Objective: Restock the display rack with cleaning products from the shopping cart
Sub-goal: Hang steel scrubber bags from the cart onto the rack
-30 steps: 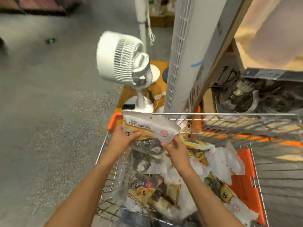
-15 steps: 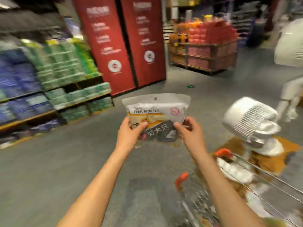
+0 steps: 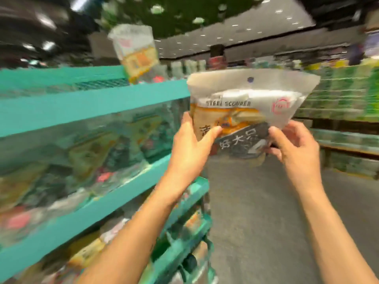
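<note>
Packet point(image 3: 246, 111) of steel scourers is held up between both hands, upright, printed face toward the camera. "STEEL SCOURER" text reads across its upper half, a small hang hole sits near its top edge, and a red round logo is on its upper right.

Left hand point(image 3: 192, 144) grips the packet's lower left corner: thumb lies across the front, fingers wrap behind the left edge. Right hand point(image 3: 295, 144) pinches the packet's lower right corner, thumb on the front over the dark patch with white characters, fingers curled behind. Both hands are below the packet's middle; most of the packet stands above them.

Teal display rack point(image 3: 92, 107) is just left of the packet, and its shelf fronts run diagonally away from the packet's left edge. The packet is beside the rack's upper shelf edge; contact can't be judged through the motion blur. Blurred packets with similar yellow and dark printing point(image 3: 90, 156) fill the shelf left of and below the packet. Another similar packet point(image 3: 135, 50) stands on the rack's top tier, up and left of the held one.

Grey floor point(image 3: 256, 212) is below the packet. Green stacked goods point(image 3: 344, 93) are to its right, well apart.
</note>
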`<state>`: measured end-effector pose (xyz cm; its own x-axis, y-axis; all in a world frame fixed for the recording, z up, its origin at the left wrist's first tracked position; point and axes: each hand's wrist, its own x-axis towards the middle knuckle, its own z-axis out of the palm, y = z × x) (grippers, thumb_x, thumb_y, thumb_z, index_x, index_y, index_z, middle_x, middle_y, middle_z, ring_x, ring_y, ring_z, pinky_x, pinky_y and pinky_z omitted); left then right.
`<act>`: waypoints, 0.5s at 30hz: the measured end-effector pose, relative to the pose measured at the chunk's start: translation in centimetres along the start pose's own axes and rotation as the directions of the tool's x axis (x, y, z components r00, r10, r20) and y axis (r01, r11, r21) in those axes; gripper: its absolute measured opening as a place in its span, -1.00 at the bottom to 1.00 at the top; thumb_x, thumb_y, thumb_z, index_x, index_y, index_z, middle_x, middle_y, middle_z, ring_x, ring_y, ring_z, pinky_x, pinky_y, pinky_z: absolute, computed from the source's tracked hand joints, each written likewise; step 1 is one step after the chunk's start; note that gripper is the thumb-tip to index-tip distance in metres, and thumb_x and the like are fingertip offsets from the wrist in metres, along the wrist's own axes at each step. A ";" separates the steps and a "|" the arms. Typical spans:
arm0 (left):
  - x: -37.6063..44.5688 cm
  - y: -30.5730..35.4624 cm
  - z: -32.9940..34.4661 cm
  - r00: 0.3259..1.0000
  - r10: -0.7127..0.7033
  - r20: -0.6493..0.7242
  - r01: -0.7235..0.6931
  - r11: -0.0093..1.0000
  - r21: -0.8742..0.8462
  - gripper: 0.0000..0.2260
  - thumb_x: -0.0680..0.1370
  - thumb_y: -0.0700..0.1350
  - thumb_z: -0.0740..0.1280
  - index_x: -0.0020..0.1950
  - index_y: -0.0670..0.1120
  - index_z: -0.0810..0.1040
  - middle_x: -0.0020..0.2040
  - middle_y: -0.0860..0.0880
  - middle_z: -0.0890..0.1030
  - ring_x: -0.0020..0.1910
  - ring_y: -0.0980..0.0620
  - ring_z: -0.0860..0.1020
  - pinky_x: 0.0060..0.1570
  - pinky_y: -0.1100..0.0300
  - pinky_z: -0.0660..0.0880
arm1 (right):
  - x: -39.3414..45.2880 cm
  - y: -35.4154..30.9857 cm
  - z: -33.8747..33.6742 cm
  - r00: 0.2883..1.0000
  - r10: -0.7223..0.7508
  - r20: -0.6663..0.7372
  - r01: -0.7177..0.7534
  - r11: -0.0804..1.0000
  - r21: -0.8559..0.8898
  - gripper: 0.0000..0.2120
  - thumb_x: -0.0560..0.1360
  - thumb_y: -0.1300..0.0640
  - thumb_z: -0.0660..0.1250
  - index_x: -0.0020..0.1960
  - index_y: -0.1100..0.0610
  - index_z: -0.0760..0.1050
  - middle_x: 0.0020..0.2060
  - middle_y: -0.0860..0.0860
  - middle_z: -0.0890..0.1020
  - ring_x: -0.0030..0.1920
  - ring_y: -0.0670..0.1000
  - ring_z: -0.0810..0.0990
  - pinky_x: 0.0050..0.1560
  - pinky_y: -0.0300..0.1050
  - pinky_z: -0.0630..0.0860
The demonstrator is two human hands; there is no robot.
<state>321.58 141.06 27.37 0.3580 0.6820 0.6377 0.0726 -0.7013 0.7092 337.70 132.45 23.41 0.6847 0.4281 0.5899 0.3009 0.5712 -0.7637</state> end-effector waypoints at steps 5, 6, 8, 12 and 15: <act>2.1 -1.8 -6.6 0.969 0.083 -0.231 -0.014 0.958 0.288 -0.66 0.48 -0.21 0.35 0.23 -0.13 0.38 0.14 -0.08 0.54 0.12 -0.01 0.50 0.08 0.23 0.39 | 3.3 1.6 9.6 0.971 -0.037 0.236 0.007 0.992 0.128 -0.78 0.49 0.38 0.29 -0.10 0.06 0.44 -0.33 -0.19 0.57 -0.35 -0.30 0.51 -0.35 -0.46 0.43; 2.2 -3.0 -7.2 0.965 0.062 -0.256 0.025 0.946 0.324 -0.64 0.46 -0.18 0.33 0.24 -0.13 0.37 0.14 -0.10 0.53 0.14 -0.07 0.51 0.14 0.12 0.43 | 3.5 2.5 10.8 0.955 -0.019 0.295 -0.023 0.990 0.139 -0.75 0.49 0.40 0.28 -0.11 0.05 0.44 -0.33 -0.19 0.59 -0.33 -0.29 0.54 -0.34 -0.44 0.45; 2.1 -5.2 -7.5 0.954 0.014 -0.299 0.102 0.924 0.369 -0.60 0.39 -0.14 0.26 0.23 -0.11 0.39 0.10 -0.09 0.51 0.12 -0.11 0.51 0.12 -0.05 0.48 | 4.1 4.6 12.4 0.927 0.021 0.375 -0.075 0.989 0.130 -0.74 0.49 0.40 0.28 -0.11 0.03 0.46 -0.24 -0.13 0.61 -0.24 -0.25 0.58 -0.29 -0.38 0.50; 3.0 -8.5 -6.6 0.927 -0.088 -0.364 0.235 0.894 0.382 -0.66 0.41 -0.28 0.29 0.18 -0.13 0.43 0.09 -0.11 0.54 0.15 -0.10 0.48 0.13 0.10 0.42 | 6.0 8.7 14.5 0.878 0.117 0.464 -0.195 0.973 0.123 -0.78 0.50 0.38 0.28 -0.07 0.06 0.48 -0.13 0.01 0.60 -0.12 -0.12 0.61 -0.18 -0.28 0.59; 4.4 -9.9 -5.8 0.879 -0.213 -0.427 0.371 0.867 0.331 -0.73 0.52 -0.20 0.32 0.20 -0.16 0.43 0.10 -0.07 0.54 0.13 -0.02 0.47 0.00 0.22 0.34 | 7.6 11.0 16.0 0.835 0.172 0.522 -0.229 0.972 0.047 -0.82 0.51 0.32 0.28 -0.02 0.05 0.48 -0.11 -0.04 0.60 -0.05 -0.01 0.59 -0.03 -0.09 0.61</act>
<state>317.05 152.17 24.92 -0.0986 0.8374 0.5377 0.5042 -0.4238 0.7524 335.61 153.18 23.70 0.2770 0.8214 0.4986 0.1044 0.4901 -0.8654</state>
